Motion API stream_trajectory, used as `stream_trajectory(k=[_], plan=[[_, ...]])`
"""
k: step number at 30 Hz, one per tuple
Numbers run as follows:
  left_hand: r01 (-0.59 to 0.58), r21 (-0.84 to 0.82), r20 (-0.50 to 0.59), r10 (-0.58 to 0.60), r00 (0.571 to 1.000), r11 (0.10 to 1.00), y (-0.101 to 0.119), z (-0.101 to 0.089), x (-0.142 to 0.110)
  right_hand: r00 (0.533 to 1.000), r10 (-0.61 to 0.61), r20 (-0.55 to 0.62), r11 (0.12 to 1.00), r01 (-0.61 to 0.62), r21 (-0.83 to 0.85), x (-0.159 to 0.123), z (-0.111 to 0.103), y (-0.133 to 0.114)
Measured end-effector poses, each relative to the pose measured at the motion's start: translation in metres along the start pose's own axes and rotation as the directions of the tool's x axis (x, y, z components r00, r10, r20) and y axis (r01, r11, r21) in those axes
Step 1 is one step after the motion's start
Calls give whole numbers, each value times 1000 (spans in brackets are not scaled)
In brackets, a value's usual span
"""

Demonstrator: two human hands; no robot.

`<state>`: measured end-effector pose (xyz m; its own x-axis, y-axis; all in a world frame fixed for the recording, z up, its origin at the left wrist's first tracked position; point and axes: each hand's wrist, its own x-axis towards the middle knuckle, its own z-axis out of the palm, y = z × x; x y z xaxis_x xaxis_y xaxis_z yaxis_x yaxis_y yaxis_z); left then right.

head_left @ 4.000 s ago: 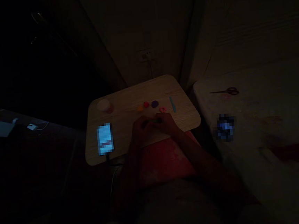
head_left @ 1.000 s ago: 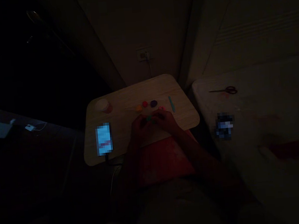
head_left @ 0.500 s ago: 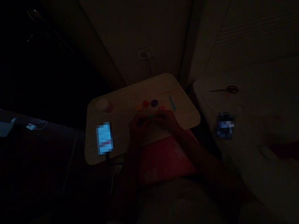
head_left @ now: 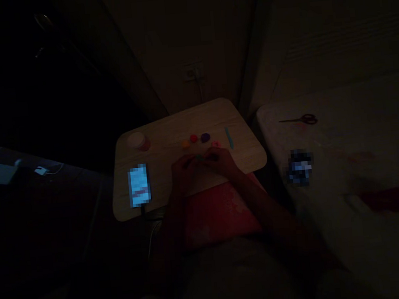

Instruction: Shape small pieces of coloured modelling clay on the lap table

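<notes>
The room is very dark. My left hand [head_left: 184, 172] and my right hand [head_left: 221, 160] meet over the near edge of a small wooden table [head_left: 169, 129], fingers curled together around a small green piece [head_left: 199, 157] between them. Just beyond my hands lie small lumps: an orange lump [head_left: 185, 144], a red lump [head_left: 194, 138], a purple lump [head_left: 204, 137] and a pink lump [head_left: 216, 144]. A teal stick [head_left: 229, 137] lies to their right.
A lit phone [head_left: 139, 184] lies on the table's left front, and a small tub [head_left: 138, 140] stands at its back left. Scissors [head_left: 301, 120] and a small lit object [head_left: 300, 166] lie on the pale bed at right. A wall socket [head_left: 193, 73] is behind.
My hands have stayed together at the table's near edge, shifting only slightly as the fingers work the small green piece. Nothing else has moved.
</notes>
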<state>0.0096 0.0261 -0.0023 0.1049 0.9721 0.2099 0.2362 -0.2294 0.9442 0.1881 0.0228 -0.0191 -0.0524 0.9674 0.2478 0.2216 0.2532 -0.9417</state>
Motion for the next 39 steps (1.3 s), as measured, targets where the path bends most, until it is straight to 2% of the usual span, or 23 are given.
stream_trajectory(k=[4, 7, 9, 15, 18, 26, 31, 39], plan=[[70, -29, -8, -70, 997, 997, -1, 0, 0, 1000, -17, -7, 995, 16, -96, -1, 1, -3], [79, -63, 14, -78, 997, 995, -2, -2, 1, 999, -34, -30, 994, 30, -103, -1, 1, -6], [75, -76, 19, -74, 997, 994, -1, -2, 2, 998, -58, -2, 993, 58, -103, -1, 1, -7], [97, -69, -69, -102, 992, 993, -1, -2, 3, 996, -52, 72, 993, 60, -106, -2, 1, -5], [85, -68, -88, -91, 992, 994, 0, -2, 4, 997, -46, 68, 992, 54, -110, -2, 0, -5], [17, -85, -49, -22, 999, 996, 0, -3, 5, 996, -74, 57, 992, 79, -98, -2, -1, -7], [3, -68, -76, -9, 997, 998, -5, -2, 5, 992, -74, 103, 993, 83, -88, -2, 2, -7], [-62, -67, -1, 62, 998, 996, 5, -4, 3, 998, -33, 57, 999, 35, -36, -2, -1, -4]])
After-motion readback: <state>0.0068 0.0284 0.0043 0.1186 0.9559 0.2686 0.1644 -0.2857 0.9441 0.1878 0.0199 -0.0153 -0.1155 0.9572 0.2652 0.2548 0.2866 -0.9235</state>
